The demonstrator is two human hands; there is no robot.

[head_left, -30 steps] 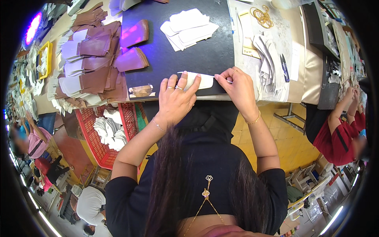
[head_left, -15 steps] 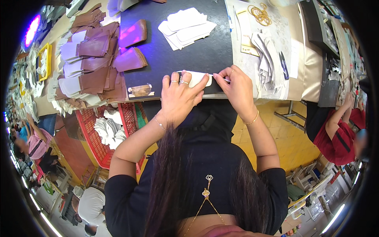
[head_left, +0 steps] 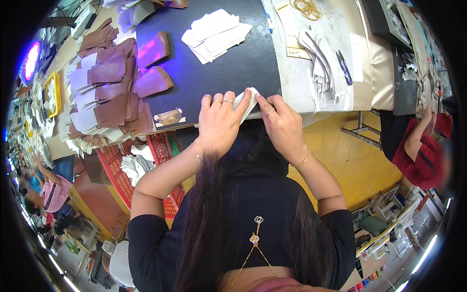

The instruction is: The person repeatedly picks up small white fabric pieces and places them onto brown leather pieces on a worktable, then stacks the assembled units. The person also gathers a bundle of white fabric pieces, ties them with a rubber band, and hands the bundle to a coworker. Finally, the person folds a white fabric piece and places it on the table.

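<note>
A small white flat piece [head_left: 245,103] with a rounded end lies at the front edge of the black work mat [head_left: 228,78]. The fingers of my left hand [head_left: 218,119] bend over it and grip it, index finger along its upper face. My right hand [head_left: 283,124] is closed, its fingertips pinching the piece's right edge. Whether anything else is in the right fingers is hidden. Farther back on the mat, a loose stack of similar white pieces [head_left: 216,36] is fanned out. Two small bundles of brown pieces [head_left: 153,82] sit at the mat's left side.
Overlapping brown and white pieces [head_left: 109,80] heap up on the left. To the right are grey-white strips [head_left: 316,68], dark thread snips [head_left: 344,67] and yellow rubber bands [head_left: 306,9]. A red basket [head_left: 114,168] with white pieces stands below the table. Other people work at both sides.
My right hand has closed in on the white piece and turned, its fingertips now against the edge. The piece is tilted more steeply under my left fingers. The whole view has shifted slightly.
</note>
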